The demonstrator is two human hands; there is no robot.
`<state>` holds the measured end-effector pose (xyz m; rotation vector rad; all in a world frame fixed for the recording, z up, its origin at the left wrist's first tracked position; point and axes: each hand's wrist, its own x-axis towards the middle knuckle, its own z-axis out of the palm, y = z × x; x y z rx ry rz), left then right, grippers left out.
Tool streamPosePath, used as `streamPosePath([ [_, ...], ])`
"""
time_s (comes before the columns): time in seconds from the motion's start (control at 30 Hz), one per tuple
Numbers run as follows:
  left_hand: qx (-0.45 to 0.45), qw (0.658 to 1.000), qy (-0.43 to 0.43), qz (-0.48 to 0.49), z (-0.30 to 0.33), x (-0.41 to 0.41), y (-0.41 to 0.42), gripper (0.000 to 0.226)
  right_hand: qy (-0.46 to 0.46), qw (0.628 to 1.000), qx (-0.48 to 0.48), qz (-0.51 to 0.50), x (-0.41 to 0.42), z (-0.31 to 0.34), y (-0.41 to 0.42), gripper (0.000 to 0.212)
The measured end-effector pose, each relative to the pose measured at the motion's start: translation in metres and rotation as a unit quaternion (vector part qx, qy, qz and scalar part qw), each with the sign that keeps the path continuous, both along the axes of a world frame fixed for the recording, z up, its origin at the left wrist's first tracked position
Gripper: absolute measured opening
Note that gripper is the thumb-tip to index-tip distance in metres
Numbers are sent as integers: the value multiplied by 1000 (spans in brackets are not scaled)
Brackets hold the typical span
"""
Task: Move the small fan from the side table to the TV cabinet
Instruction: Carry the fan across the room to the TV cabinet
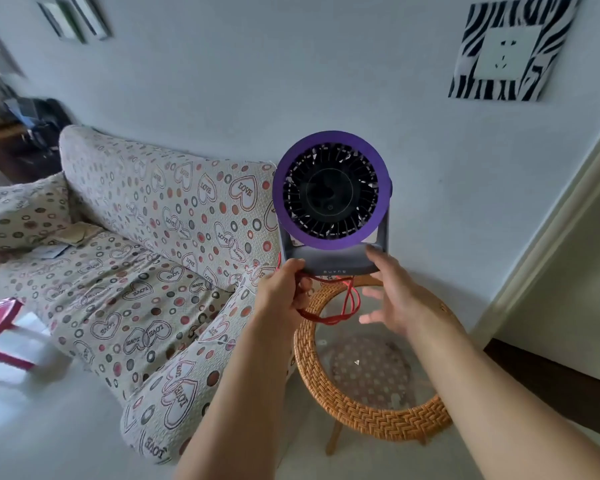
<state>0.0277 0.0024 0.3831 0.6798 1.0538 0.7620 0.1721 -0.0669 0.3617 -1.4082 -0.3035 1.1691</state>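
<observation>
While both hands [284, 292] hold fan [329, 192] — above side table [371, 417].

Small fan [330, 192] in both hands above side table [371, 410]

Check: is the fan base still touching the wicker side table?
Apart. The head view shows the fan lifted, both hands at its base, with wall visible between the base and the side table rim; only the red cord hangs toward it.
</observation>
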Motion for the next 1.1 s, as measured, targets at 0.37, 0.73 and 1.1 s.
streamPosePath([
  [0.37,40,991,11,124,27,-69,-29,20,13,993,87,79,-45,31,9,67],
  [0.73,21,968,-56,244,39,-138,-81,14,16,972,108,208,-105,55,-1,47],
  [1.1,65,924,-15,377,53,-228,-141,13,35,936,122,328,-202,70,-20,28],
])
